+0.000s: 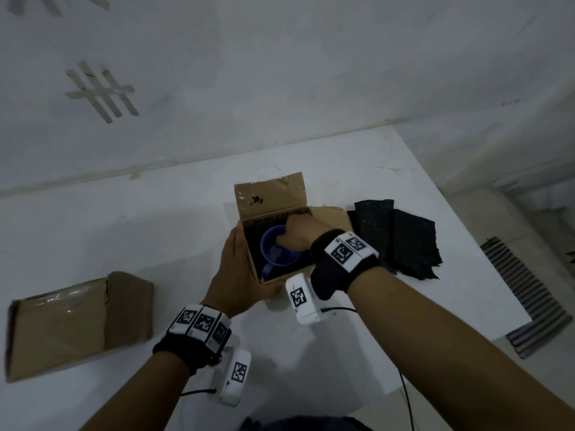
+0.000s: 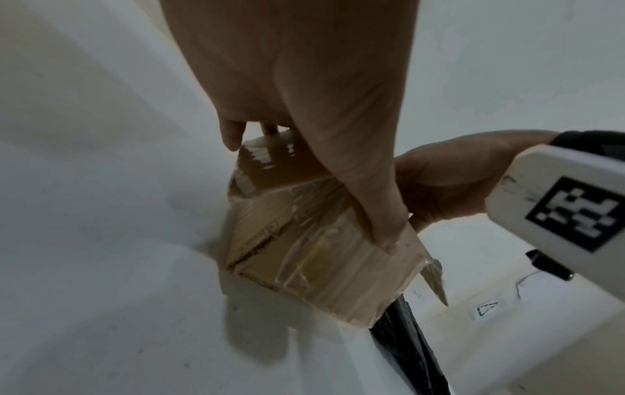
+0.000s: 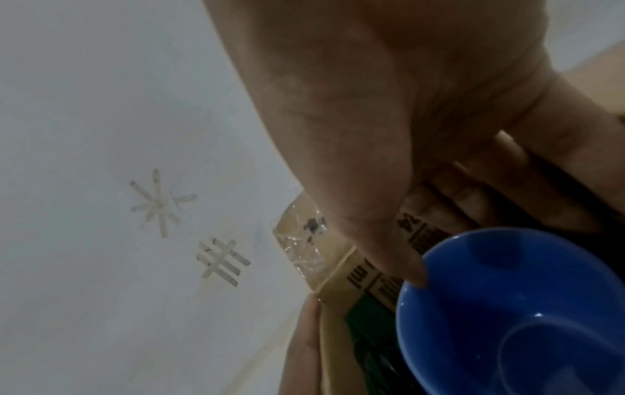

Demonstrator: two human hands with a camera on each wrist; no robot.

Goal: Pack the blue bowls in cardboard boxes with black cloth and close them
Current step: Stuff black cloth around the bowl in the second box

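Note:
An open cardboard box [image 1: 271, 197] stands mid-table with its far flap upright. Black cloth [image 1: 252, 244] lines its inside. A blue bowl [image 1: 275, 251] sits in the box on the cloth. My right hand [image 1: 294, 234] reaches into the box and pinches the bowl's far rim; in the right wrist view the thumb [image 3: 389, 240] lies on the blue bowl [image 3: 514, 315]. My left hand [image 1: 239, 269] grips the box's left side and near corner. The left wrist view shows its thumb [image 2: 378, 221] pressed on the taped cardboard box [image 2: 304, 256].
A closed, taped cardboard box [image 1: 74, 321] lies at the left of the white table [image 1: 124, 237]. A pile of black cloth [image 1: 401, 237] lies just right of the open box. The table's right edge drops to the floor, where a striped mat [image 1: 525, 300] lies.

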